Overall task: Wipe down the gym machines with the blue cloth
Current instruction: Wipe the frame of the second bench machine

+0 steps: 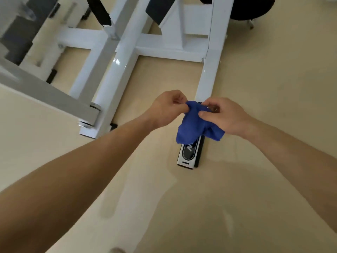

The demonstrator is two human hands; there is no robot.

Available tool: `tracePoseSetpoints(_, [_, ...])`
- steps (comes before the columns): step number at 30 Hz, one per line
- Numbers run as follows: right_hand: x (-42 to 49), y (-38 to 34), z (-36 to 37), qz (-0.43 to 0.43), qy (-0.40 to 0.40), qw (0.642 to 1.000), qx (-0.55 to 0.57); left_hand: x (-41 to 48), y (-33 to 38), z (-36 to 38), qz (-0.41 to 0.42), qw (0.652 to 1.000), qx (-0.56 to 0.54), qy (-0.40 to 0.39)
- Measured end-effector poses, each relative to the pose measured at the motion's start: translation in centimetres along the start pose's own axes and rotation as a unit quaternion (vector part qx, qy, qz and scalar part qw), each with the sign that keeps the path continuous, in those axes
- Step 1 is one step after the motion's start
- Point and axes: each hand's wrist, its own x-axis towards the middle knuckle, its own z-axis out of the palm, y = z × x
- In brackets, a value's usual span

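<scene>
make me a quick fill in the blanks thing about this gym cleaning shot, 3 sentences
1. The crumpled soft ____ cloth hangs over the black-and-silver end plate.
2. That plate caps a rail of the glossy ____ metal machine frame, which stands on the smooth beige floor.
3. The left hand and the right hand ____ pinch the cloth's top.

Missing words: blue; white; both

Just below centre, the black oval badge [189, 152] on the foot cap [186, 163] shows a sliver of white lettering, maybe an N or an M, too little to read. The cloth [191, 125] covers the rest of it.
</scene>
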Motion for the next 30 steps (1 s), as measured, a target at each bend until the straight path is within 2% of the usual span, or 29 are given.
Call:
tracePoseSetpoints(4, [0.6, 1.9, 0.2, -0.038, 0.057, 0.998, 0.009, 1.2, -0.8, -0.1, 0.015, 1.0, 0.002, -0.021])
tracePoseSetpoints(8, [0.6, 2.2, 0.1, -0.027, 0.004, 1.0, 0.015, 0.4, -1.1, -0.3, 0.063, 0.995, 0.079, -0.027])
tracePoseSetpoints(11, [0.4, 2.5, 0.2, 0.0, -0.043, 0.997, 0.057, 0.0, -1.6, -1.7, 0.038, 0.993, 0.081, -0.073])
tracePoseSetpoints(14, [0.6, 4.1, 0.4, 0.05, -0.057, 0.995, 0.06, 0.4, -3.5, -2.5, 0.015, 0.987, 0.125, -0.096])
tracePoseSetpoints(16, [0.7, 5.6, 1.4, 0.094, -0.016, 0.995, 0.026, 0.6, -5.3, -1.2, -0.006, 0.977, 0.208, -0.034])
tracePoseSetpoints(18, [0.4, 6.7, 3.2, 0.125, 0.068, 0.989, -0.04, 0.2, -6.3, 0.8, -0.04, 0.968, 0.244, 0.052])
tracePoseSetpoints(19, [-0.1, 6.9, 4.4, 0.128, 0.108, 0.984, -0.059, -0.3, -6.4, 2.0, -0.049, 0.971, 0.22, 0.079])
tracePoseSetpoints(21, [-1.3, 6.7, 6.8, 0.111, 0.14, 0.983, -0.046, -1.7, -6.1, 4.4, -0.054, 0.986, 0.139, 0.074])
tracePoseSetpoints(24, [-2.0, 6.7, 10.1, 0.077, 0.119, 0.986, 0.083, -3.5, -5.6, 7.8, -0.071, 0.997, 0.016, 0.019])
tracePoseSetpoints(27, [-1.0, 7.3, 12.1, 0.069, 0.132, 0.97, 0.193, -2.8, -5.9, 9.6, -0.074, 0.996, -0.04, 0.026])
tracePoseSetpoints(30, [1.3, 7.2, 12.0, 0.079, 0.172, 0.961, 0.202, -0.2, -5.8, 9.4, -0.058, 0.996, -0.053, 0.037])
